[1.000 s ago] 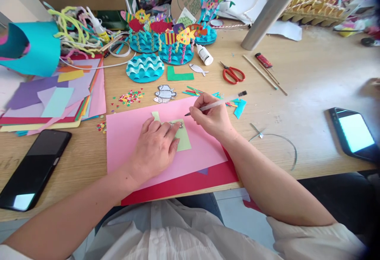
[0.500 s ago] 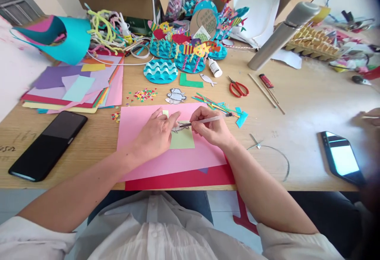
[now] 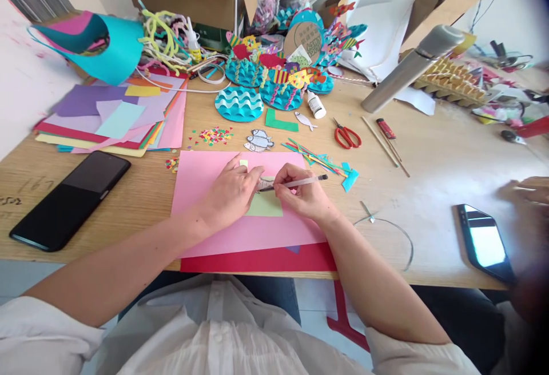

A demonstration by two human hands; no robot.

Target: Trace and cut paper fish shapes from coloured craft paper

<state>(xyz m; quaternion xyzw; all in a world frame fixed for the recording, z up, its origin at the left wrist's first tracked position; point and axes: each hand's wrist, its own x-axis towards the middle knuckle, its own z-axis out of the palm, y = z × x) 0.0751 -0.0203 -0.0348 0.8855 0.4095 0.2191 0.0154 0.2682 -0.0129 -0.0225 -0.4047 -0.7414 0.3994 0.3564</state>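
Observation:
My right hand (image 3: 303, 191) is closed around a pen (image 3: 302, 182) with a clear barrel. Its tip meets a light green sheet (image 3: 266, 206), beside a small fish shape (image 3: 266, 183) partly covered by my fingers. My left hand (image 3: 234, 191) lies with its fingers apart on the green sheet and the fish shape, pressing them down. Under both is a pink sheet (image 3: 195, 175), with a red sheet (image 3: 257, 259) below it at the table edge. Just beyond lie paper fish cut-outs (image 3: 258, 140) and thin coloured paper strips (image 3: 316, 155).
Red-handled scissors (image 3: 347, 136), a white glue bottle (image 3: 316, 104) and a steel flask (image 3: 412, 69) stand or lie farther back. Blue wavy paper discs (image 3: 239, 104) are behind. Phones (image 3: 71, 200) lie at both sides. Another person's hand (image 3: 529, 189) rests at right.
The pen tip has shifted slightly down on the green sheet, and the pen lies at a flatter angle. My left hand stays on the paper. The camera view has shifted a little.

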